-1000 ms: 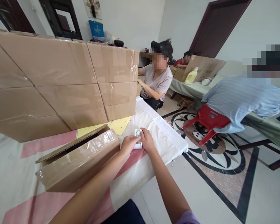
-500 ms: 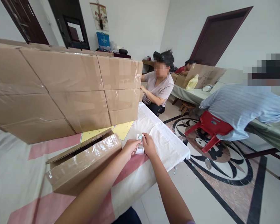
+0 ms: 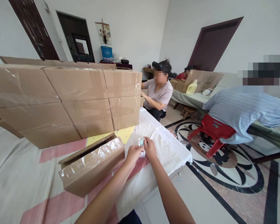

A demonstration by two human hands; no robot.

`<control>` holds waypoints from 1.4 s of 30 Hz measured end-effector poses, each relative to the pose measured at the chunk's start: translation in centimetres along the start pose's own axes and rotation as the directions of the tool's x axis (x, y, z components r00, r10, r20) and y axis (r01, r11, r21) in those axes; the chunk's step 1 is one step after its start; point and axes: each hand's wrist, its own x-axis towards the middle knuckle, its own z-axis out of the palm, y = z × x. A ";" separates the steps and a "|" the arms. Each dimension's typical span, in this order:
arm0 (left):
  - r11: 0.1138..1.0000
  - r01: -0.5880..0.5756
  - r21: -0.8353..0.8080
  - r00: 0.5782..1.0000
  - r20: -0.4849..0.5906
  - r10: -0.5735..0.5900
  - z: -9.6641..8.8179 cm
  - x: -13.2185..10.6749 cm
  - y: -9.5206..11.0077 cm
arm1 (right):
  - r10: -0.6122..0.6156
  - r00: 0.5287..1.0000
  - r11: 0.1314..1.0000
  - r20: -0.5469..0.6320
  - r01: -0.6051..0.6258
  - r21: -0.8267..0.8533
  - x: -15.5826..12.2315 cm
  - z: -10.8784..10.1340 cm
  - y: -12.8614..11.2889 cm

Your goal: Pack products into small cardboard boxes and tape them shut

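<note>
- The left hand (image 3: 134, 153) is gripping 1 side of a small white item (image 3: 142, 142), fingers bent narrow.
- The right hand (image 3: 150, 148) is holding the other side, fingers curling round it.
- The item is sitting at or just above the cloth-covered surface (image 3: 166, 152), toward its near right corner.
- 1 brown carton (image 3: 95, 172) is lying left of the left hand; taped boxes (image 3: 86, 107) are standing stacked beyond it.

small box (image 3: 142, 142): between left hand (image 3: 134, 153) and right hand (image 3: 150, 148), over cloth (image 3: 164, 147) | single carton (image 3: 95, 166): on cloth, left of box | carton stack (image 3: 86, 109): far left, behind single carton | crouching person (image 3: 160, 93): far, right of stack | chair (image 3: 217, 127): right, on floor (image 3: 207, 202) | bottle (image 3: 191, 88): on far-right table (image 3: 193, 97)
</note>
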 end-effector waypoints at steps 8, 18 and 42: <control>0.995 -0.088 0.046 0.996 -0.021 0.089 -0.3 -1.7 -3.2 | -0.022 1.000 1.000 -0.016 0.023 0.011 0.1 0.1 0.3; 0.970 -0.218 0.111 0.975 -0.012 0.221 -0.4 -1.4 -5.1 | -0.043 0.998 0.998 -0.038 0.044 0.039 0.3 0.3 0.7; 0.948 -0.242 0.209 0.967 -0.032 0.254 -0.4 -2.7 -5.5 | -0.028 0.997 0.994 0.075 0.019 0.109 0.5 -0.3 1.0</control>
